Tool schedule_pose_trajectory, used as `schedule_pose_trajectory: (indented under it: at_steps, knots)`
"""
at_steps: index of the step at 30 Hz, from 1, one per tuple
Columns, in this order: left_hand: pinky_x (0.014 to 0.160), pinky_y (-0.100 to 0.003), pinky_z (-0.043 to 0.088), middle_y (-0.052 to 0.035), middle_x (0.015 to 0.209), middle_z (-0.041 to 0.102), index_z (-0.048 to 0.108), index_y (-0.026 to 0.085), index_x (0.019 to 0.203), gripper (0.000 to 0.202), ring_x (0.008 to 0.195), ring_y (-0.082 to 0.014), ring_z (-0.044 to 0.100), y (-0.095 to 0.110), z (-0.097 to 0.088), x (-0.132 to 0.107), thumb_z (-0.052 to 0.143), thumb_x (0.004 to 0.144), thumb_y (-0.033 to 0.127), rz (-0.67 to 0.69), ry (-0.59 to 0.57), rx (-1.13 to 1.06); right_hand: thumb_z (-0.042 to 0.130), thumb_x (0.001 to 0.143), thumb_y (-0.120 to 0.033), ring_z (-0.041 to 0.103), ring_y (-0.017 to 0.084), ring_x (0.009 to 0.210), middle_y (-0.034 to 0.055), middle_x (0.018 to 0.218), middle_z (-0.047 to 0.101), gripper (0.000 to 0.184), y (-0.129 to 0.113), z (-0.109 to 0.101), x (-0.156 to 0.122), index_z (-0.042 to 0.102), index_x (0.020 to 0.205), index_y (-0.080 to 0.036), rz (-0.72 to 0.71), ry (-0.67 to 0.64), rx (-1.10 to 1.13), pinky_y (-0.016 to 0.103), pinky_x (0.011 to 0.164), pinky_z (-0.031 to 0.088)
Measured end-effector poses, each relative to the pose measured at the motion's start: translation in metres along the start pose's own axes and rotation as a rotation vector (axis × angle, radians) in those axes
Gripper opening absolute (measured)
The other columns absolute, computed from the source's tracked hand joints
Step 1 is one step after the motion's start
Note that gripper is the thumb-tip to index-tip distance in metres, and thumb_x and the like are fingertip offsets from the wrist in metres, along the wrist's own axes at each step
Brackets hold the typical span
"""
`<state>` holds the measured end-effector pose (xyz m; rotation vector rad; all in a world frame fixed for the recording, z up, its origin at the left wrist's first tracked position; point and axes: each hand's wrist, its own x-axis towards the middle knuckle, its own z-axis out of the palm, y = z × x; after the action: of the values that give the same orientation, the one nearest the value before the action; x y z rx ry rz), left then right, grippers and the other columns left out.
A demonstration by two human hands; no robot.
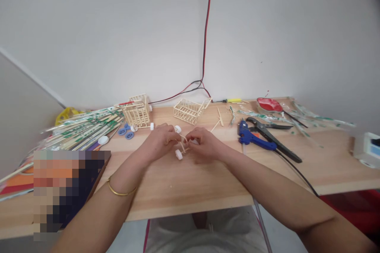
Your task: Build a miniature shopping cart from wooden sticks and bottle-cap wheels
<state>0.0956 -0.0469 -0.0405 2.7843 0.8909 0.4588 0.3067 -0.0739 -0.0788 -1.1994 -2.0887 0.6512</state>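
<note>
Above the middle of the wooden table, both my hands pinch a small wooden stick frame [183, 145] with white bottle caps [178, 154] on it like wheels. My left hand [160, 141] is closed on its left side, and my right hand [204, 143] is closed on its right side. The fingertips almost meet, so part of the frame is hidden. Just behind stand a little stick-built cart [138, 114] with white cap wheels and an open stick tray [188, 111]. Blue caps [129, 135] lie left of my left hand.
Wrapped chopsticks [89, 124] pile up at the left. On the right lie a blue glue gun [247, 136], black-handled cutters [276, 142] and a red scoop-like dish [269, 104]. Loose sticks [220, 116] and a yellow-handled tool [233, 101] rest near the wall.
</note>
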Motion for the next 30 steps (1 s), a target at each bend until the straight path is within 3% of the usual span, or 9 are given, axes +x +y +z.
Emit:
schedule_pose_trajectory:
  at_steps: [19, 30]
  knots:
    - [0.072, -0.030, 0.037, -0.0056, 0.082, 0.064, 0.073, 0.022, 0.095, 0.017, 0.079, -0.0178, 0.054, 0.010, -0.004, -0.001, 0.057, 0.089, 0.026, 0.029, -0.009, -0.011, 0.062, 0.081, -0.022, 0.055, 0.014, 0.071, 0.0008, 0.069, 0.065, 0.012, -0.002, 0.000, 0.000, 0.073, 0.077, -0.019, -0.040, -0.010, -0.041, 0.026, 0.070, 0.038]
    - [0.077, -0.031, 0.040, -0.0062, 0.084, 0.065, 0.072, 0.021, 0.098, 0.017, 0.085, -0.0188, 0.056, 0.013, -0.006, -0.002, 0.057, 0.089, 0.023, 0.016, -0.045, -0.017, 0.059, 0.082, -0.018, 0.056, 0.014, 0.070, 0.0011, 0.069, 0.066, 0.013, -0.004, 0.000, 0.000, 0.072, 0.079, -0.018, -0.079, -0.020, -0.020, 0.027, 0.070, 0.040]
